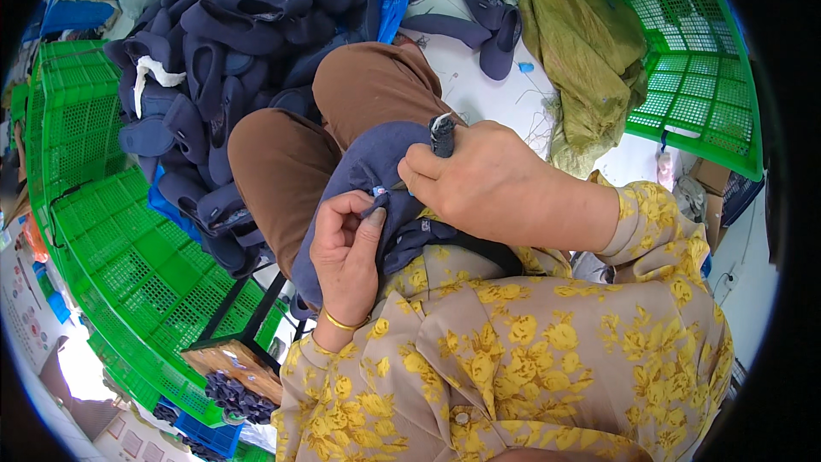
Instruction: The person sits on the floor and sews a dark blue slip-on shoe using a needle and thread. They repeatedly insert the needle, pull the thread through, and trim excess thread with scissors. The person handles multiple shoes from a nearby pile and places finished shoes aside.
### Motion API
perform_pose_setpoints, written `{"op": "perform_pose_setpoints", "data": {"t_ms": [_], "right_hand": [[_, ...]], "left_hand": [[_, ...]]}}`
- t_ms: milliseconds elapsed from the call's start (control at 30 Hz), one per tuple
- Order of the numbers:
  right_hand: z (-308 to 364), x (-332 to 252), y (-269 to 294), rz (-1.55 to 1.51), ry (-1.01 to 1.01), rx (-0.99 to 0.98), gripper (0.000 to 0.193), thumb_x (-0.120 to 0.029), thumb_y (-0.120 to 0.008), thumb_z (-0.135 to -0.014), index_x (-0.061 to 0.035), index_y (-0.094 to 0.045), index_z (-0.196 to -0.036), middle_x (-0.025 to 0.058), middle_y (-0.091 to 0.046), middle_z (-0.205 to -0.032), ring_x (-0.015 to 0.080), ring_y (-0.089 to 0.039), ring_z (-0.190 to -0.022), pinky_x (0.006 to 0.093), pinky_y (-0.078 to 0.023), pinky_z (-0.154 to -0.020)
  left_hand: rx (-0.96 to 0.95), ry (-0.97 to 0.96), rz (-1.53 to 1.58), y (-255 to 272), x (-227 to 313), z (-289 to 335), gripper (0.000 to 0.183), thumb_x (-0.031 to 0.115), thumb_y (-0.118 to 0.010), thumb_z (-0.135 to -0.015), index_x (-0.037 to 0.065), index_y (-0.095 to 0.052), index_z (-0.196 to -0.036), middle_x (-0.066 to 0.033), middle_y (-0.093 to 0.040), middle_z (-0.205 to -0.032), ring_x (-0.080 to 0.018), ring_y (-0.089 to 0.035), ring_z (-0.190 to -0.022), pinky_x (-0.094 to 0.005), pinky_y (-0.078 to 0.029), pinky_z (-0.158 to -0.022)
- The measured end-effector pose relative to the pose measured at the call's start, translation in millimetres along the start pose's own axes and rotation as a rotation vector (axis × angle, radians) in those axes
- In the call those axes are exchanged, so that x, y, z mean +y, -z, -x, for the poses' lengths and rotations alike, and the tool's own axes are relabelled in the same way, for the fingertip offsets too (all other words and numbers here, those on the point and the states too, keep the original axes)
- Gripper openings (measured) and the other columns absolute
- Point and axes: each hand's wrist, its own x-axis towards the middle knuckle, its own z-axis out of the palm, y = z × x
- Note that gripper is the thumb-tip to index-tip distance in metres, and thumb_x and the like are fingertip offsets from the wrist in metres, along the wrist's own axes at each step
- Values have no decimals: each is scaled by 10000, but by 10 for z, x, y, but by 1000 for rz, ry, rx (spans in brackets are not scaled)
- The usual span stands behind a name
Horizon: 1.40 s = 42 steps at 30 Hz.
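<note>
A navy cloth shoe (369,154) lies across my lap, its sole side partly hidden by my hands. My left hand (344,244) is closed on the shoe, thumb and fingers pinching a fold of its dark fabric edge. Beside that pinch shows a small pale, bluish spot. My right hand (492,173) is closed in a fist around a tool with a black wrapped handle (441,139), whose end sticks up above the fingers. A thin shaft seems to run from this fist toward the pinched edge; its tip cannot be made out.
A large heap of navy shoes (244,30) on blue sheeting rises at the far left. Green plastic crates (137,244) line the left; another green crate (697,77) stands far right beside an olive sack (581,51). Several loose shoes (489,13) lie on the white floor.
</note>
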Motion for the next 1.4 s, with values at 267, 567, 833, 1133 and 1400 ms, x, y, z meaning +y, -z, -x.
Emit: {"op": "perform_pose_setpoints", "data": {"t_ms": [267,567,833,1133,1400], "right_hand": [[-16,13,-52,-47,-10,23,181,-121,-624,-727,-34,-634,-886,33,-484,-839,183,-552,-582,300,-447,-490],[-55,47,-82,-106,34,44,182,-124,-631,-714,-19,-643,-862,41,-496,-813,203,-575,-593,317,-450,-480],[-121,-161,-368,38,28,141,128,-147,-635,-698,-26,-606,-727,57,-490,-716,198,-566,-569,312,-423,-431],[-69,65,-197,-120,9,42,130,-117,-636,-713,-40,-604,-813,55,-522,-771,205,-594,-565,316,-490,-498],[-77,82,-184,-200,6,50,138,-106,-634,-713,-31,-607,-826,59,-547,-794,212,-612,-605,321,-495,-529]], "left_hand": [[-8,11,7,3,-2,-8,140,-20,-610,-930,21,-551,-1050,3,-563,-1026,-46,-511,-890,-189,-433,-811],[10,17,8,2,-36,7,137,-16,-617,-926,18,-556,-1044,-3,-565,-1025,-54,-514,-883,-194,-434,-815],[-8,30,-170,79,-148,-2,119,1,-605,-938,14,-565,-1050,1,-581,-1005,-59,-529,-923,-202,-428,-857],[59,91,60,28,-56,-10,105,34,-598,-953,25,-554,-1047,5,-578,-1006,-47,-494,-857,-189,-411,-807],[46,92,80,25,-42,-17,101,43,-591,-962,23,-553,-1054,5,-580,-1029,-44,-489,-858,-184,-403,-809]]}}
